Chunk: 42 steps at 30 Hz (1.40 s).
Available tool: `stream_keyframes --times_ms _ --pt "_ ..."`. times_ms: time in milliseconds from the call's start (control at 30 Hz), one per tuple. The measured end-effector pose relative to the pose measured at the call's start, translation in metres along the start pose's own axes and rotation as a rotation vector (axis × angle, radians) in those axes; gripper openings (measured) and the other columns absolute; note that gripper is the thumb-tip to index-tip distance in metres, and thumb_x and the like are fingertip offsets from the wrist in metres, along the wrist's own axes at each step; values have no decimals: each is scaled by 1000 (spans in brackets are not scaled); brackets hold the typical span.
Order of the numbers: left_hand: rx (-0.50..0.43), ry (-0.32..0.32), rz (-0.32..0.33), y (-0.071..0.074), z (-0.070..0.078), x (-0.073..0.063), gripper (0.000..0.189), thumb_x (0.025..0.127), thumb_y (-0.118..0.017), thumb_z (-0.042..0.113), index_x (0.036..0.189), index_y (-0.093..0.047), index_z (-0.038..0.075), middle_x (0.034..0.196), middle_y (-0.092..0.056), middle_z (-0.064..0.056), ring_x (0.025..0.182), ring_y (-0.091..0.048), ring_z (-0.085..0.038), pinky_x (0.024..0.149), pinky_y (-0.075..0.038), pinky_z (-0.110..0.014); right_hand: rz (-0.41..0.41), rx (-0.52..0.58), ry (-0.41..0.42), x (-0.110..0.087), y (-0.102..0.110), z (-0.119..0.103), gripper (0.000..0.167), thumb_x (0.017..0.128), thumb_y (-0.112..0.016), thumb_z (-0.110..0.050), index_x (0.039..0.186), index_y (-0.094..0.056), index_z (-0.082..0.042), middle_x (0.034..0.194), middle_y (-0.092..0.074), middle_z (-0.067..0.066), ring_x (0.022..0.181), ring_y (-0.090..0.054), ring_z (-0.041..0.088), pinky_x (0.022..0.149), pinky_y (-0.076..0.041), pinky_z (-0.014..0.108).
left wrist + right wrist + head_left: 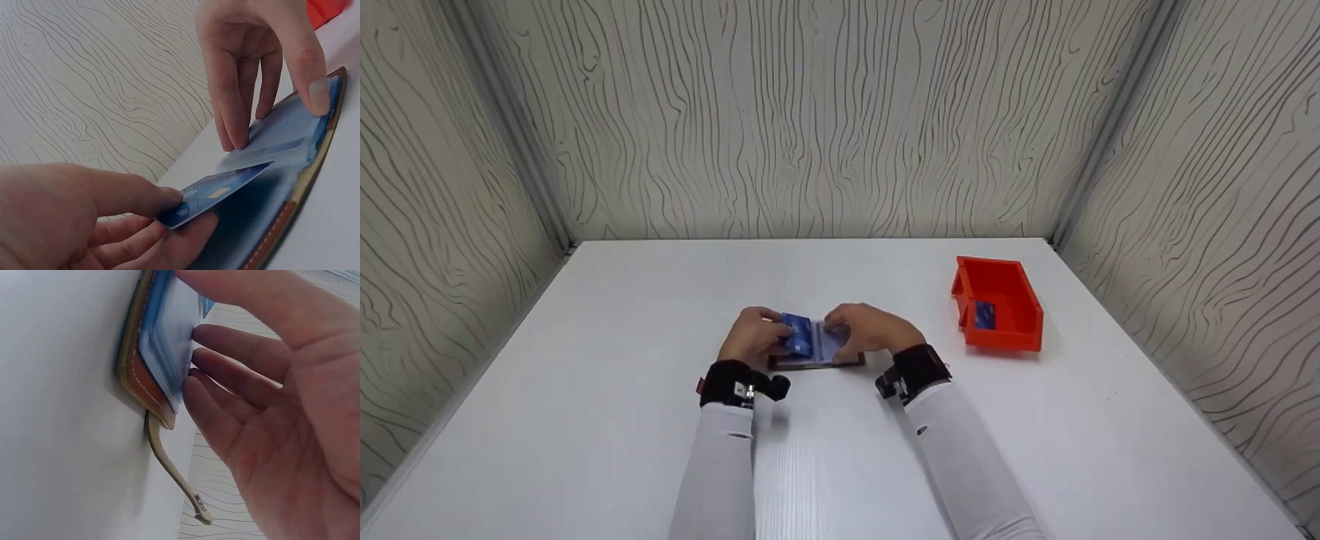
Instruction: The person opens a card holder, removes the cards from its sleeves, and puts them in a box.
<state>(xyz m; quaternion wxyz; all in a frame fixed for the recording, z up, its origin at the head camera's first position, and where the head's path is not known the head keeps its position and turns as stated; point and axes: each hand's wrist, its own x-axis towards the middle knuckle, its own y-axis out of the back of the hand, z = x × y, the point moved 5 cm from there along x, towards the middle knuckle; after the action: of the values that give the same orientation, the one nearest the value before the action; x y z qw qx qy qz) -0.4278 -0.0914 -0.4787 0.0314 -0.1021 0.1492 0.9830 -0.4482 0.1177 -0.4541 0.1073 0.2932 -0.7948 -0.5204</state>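
A bank card (pixel 211 192), blue with a gold chip, is pinched between the thumb and fingers of my left hand (pixel 751 331). It is tilted above the left half of an opened card holder (pixel 851 361), which lies on the table. The holder has a brown stitched leather cover and clear bluish plastic sleeves (pixel 281 126). My right hand (pixel 877 328) is over the holder's right half. Its thumb presses on the near edge of the sleeves while its fairly straight fingers touch the far side. A strap (pixel 174 467) with a metal snap sticks out from the holder.
An orange-red plastic bin (pixel 1011 341) stands on the white table (pixel 607 390) to the right, with another blue card (pixel 984 316) inside. Wood-patterned panels (pixel 810 120) rise at the back and both sides of the table.
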Motion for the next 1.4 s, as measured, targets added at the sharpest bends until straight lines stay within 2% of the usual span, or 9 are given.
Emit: stream_keyframes --times_ms 167,400,633,800,900,967,1100,1233,1400 --pt "54 -27 22 1 3 1 45 98 -72 11 138 -65 -6 130 -74 -29 94 -72 -19 79 -60 -25 -3 -9 2 0 1 0 62 88 -90 -21 143 -69 -2 157 -63 13 148 -57 31 128 -45 47" --pt "-1 -19 14 2 3 0 44 99 -70 9 140 -63 -6 129 -74 -29 90 -74 -18 76 -61 -24 3 -13 -14 0 0 0 62 87 -90 -22 143 -69 -4 156 -63 12 149 -56 31 128 -44 48" --pt "-18 -21 40 6 6 1 47 101 -71 13 145 -61 -1 133 -74 -28 96 -74 -20 79 -60 -27 5 33 -19 0 -1 -1 64 86 -92 -19 143 -69 -4 155 -65 13 142 -62 31 123 -50 47" --pt "-54 -66 60 6 10 3 46 101 -71 12 145 -62 0 136 -73 -28 104 -75 -23 85 -62 -31 3 58 -16 0 0 -1 65 85 -92 -17 144 -69 -6 153 -67 11 138 -64 30 122 -51 48" --pt "-97 -101 79 7 15 5 45 101 -71 9 144 -62 0 134 -74 -28 101 -75 -22 87 -65 -35 4 75 3 -3 5 -2 60 89 -84 -12 147 -67 -7 154 -65 12 141 -62 32 123 -49 50" --pt "-127 -129 93 8 19 6 44 101 -72 8 143 -62 1 132 -75 -27 100 -76 -21 90 -66 -39 23 111 26 -5 11 -5 56 94 -75 -7 149 -65 -7 156 -63 13 145 -60 33 124 -49 51" --pt "-195 -200 125 9 29 7 41 101 -72 5 141 -63 5 121 -79 -21 96 -77 -20 89 -68 -41 127 234 92 -10 28 -12 52 101 -60 -3 153 -57 -5 160 -59 17 150 -57 38 123 -50 52" --pt "-256 -271 136 8 39 6 39 100 -74 4 138 -65 7 112 -79 -16 92 -78 -19 80 -69 -37 234 325 125 -14 42 -18 52 108 -59 -11 158 -47 -5 158 -58 21 147 -59 39 120 -52 54" --pt "-290 -319 119 4 47 5 39 100 -74 4 138 -65 9 111 -78 -13 92 -78 -19 77 -69 -35 273 397 105 -15 45 -20 56 111 -59 -20 161 -41 -6 157 -59 21 144 -62 40 118 -54 54"
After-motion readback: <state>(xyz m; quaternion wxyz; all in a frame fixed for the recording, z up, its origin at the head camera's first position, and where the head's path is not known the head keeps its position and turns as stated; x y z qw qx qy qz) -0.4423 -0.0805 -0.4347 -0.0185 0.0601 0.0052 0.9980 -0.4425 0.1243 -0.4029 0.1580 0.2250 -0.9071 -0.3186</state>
